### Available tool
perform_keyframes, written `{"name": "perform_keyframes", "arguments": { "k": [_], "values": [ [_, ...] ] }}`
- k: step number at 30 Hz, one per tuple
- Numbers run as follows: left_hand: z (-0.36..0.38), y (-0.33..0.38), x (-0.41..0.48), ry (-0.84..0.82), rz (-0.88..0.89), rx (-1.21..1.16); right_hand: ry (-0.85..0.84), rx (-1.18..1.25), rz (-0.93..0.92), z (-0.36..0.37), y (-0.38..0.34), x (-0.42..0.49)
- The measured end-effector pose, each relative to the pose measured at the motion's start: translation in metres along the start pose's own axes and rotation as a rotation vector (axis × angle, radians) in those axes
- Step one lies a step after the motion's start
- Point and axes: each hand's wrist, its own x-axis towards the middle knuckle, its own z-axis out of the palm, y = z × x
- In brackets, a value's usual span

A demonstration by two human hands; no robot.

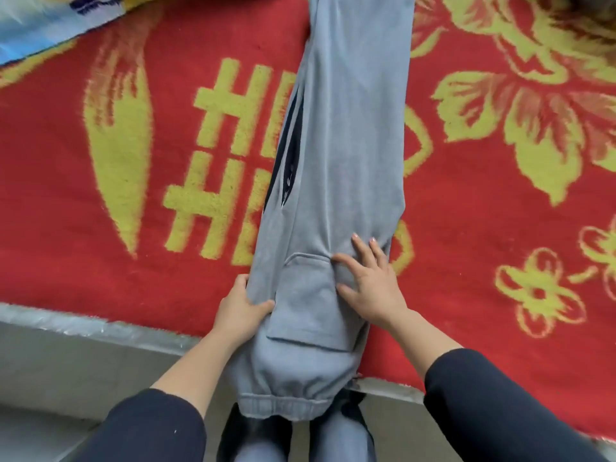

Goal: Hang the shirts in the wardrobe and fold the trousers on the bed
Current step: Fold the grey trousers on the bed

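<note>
We're on the trouser half of the job, and the grey jogger trousers [346, 145] are lying lengthwise on the red and yellow blanket [100, 228] that covers the bed. One leg is stacked on the other, and the legs are running away from the person toward the far side. The elastic waistband [283, 405] is hanging off the near edge of the bed [83, 325], below both wrists.

The left hand [240, 308] is pinching the garment's left edge at the hip, thumb lying on top and fingers tucked out of sight beneath the cloth. The right hand [373, 281] isn't gripping anything. It is spread flat, fingers splayed and pointing away, pressing the fabric down just right of the patch pocket [300, 295]. That pocket is sitting between the two hands. Beyond the left hand's pinch, a dark side stripe [290, 145] is showing along the same edge.

By my reading, this is the smoothing stage, before any crosswise fold. The next move is probably calling for the waistband end to be lifted and carried up over the legs, or the cuffs brought back. Those cuffs are out of view, past the top of the frame. Both forearms are reaching forward, dark sleeves pushed up.
</note>
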Motion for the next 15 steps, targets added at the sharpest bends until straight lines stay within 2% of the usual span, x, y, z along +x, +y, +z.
{"name": "perform_keyframes", "arguments": {
  "k": [4,6,8,11,15],
  "values": [
    [-0.005,-0.031,-0.016,-0.015,0.026,0.018,0.133,0.239,0.286,0.047,-0.020,-0.056],
    [-0.006,-0.044,-0.025,-0.036,-0.012,-0.123,0.230,0.433,0.538,0.073,-0.035,-0.090],
    [-0.003,-0.052,-0.038,-0.063,-0.096,-0.283,0.270,0.713,0.707,0.097,-0.047,-0.113],
    [0.006,-0.062,-0.051,-0.107,-0.150,-0.308,0.153,1.060,0.734,0.118,-0.060,-0.124],
    [0.006,-0.076,-0.058,-0.205,-0.062,-0.146,0.194,1.283,0.740,0.110,-0.052,-0.126]
  ]
}}
